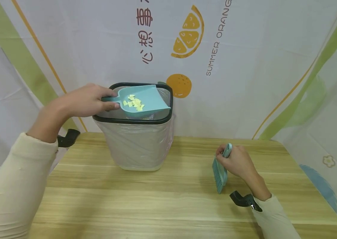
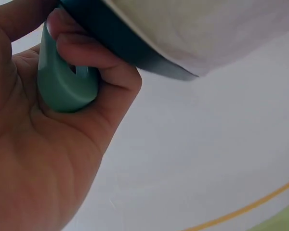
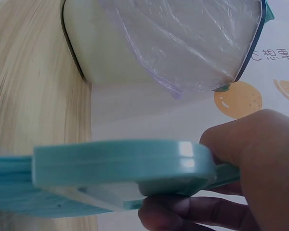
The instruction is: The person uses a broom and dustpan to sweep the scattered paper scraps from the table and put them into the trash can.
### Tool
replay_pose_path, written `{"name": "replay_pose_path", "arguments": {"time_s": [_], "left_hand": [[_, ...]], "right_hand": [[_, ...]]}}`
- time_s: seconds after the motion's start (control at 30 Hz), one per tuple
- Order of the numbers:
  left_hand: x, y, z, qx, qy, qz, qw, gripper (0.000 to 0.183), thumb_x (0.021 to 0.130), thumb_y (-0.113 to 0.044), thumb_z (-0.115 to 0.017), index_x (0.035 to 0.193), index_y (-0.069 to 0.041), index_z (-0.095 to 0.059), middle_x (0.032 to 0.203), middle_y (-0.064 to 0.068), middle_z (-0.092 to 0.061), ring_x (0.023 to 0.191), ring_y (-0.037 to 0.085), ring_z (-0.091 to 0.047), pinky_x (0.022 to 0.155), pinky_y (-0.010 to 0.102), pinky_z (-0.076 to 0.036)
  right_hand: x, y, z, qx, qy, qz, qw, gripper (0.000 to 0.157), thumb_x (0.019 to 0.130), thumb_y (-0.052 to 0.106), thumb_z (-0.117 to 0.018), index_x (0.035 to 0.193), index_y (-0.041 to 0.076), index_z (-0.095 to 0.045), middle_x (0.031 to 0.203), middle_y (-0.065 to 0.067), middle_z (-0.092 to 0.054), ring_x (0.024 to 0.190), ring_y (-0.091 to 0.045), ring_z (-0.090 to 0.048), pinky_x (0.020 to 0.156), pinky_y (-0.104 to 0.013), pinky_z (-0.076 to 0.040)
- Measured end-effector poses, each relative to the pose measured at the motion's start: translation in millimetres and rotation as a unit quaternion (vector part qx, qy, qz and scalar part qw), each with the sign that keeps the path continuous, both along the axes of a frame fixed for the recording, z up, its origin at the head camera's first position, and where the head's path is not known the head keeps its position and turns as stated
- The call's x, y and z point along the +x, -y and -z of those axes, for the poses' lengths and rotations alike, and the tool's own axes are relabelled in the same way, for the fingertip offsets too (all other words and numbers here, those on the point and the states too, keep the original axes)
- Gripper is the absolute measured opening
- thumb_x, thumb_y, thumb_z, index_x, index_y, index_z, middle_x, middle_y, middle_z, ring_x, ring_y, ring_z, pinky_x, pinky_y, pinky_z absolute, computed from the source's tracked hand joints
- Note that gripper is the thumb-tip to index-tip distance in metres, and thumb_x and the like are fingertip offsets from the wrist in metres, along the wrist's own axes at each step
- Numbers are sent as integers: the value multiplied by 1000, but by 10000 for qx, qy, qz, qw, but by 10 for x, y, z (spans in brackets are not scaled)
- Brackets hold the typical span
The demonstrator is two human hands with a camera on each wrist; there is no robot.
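Note:
My left hand [image 1: 89, 99] grips the handle of a light blue dustpan [image 1: 147, 94], held over the mouth of a trash bin [image 1: 135, 142]. Several small yellow paper scraps [image 1: 136, 103] lie in the pan near its handle end. In the left wrist view the fingers curl round the looped handle end [image 2: 67, 91], right by the bin's dark rim. At the right, my right hand [image 1: 235, 159] holds a small blue hand brush [image 1: 220, 172] by its handle, bristles pointing down close over the table. The right wrist view shows thumb and fingers pinching the brush [image 3: 125, 163].
The bin has a black rim [image 1: 132, 121] and a clear plastic liner [image 3: 183, 43] folded over it. It stands at the back of a wooden table [image 1: 144, 202], near a white printed curtain [image 1: 240, 83]. Black wrist mounts [image 1: 246, 200] sit on both forearms.

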State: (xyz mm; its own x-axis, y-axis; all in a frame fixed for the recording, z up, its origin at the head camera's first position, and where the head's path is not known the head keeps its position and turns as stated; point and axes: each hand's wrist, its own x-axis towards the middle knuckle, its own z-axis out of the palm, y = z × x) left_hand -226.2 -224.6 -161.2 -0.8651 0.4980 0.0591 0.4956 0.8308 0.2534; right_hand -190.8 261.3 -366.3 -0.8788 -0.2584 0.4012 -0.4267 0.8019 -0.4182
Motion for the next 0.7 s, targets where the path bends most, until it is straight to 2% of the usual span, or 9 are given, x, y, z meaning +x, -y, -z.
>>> {"name": "replay_pose_path", "arguments": {"time_s": [0.17, 0.27, 0.4, 0.57, 0.7], "left_hand": [[-33, 63, -5, -194, -267, -171, 9993, 52, 111, -26, -66, 147, 11, -59, 146, 32, -63, 140, 53, -54, 116, 68, -40], [-58, 74, -2, -267, -472, -258, 9982, 48, 109, -24, -67, 142, 11, -63, 140, 32, -67, 133, 52, -60, 111, 67, -44], [-78, 71, 5, -336, -961, -310, 9943, 45, 106, -20, -70, 135, 13, -65, 132, 32, -70, 125, 54, -64, 107, 67, -47], [-69, 40, 11, -315, -1562, -479, 9861, 45, 101, -15, -73, 135, 13, -68, 131, 33, -71, 123, 55, -65, 105, 66, -49], [-30, -7, 52, -148, -2213, -301, 9746, 36, 94, -7, -78, 127, 9, -74, 111, 28, -76, 103, 47, -70, 93, 62, -54]], "right_hand": [[11, 4, -3, 8, 59, 5, 10000, 13, 95, 8, -67, 89, 10, -78, 74, 5, -73, 60, -9, -56, 56, -31, -45], [11, 3, 0, 15, 70, 18, 10000, 13, 95, 8, -67, 89, 10, -78, 75, 5, -73, 60, -9, -56, 56, -31, -46], [4, 0, 6, 39, 54, 39, 10000, 13, 96, 8, -67, 90, 10, -78, 75, 5, -74, 61, -9, -57, 57, -31, -46], [-1, -2, 9, 55, 37, 57, 10000, 13, 95, 8, -67, 90, 11, -79, 76, 5, -74, 61, -9, -58, 58, -31, -47], [0, -1, 8, 46, 52, 55, 10000, 13, 96, 9, -67, 89, 11, -78, 75, 5, -73, 61, -9, -57, 57, -32, -46]]}}
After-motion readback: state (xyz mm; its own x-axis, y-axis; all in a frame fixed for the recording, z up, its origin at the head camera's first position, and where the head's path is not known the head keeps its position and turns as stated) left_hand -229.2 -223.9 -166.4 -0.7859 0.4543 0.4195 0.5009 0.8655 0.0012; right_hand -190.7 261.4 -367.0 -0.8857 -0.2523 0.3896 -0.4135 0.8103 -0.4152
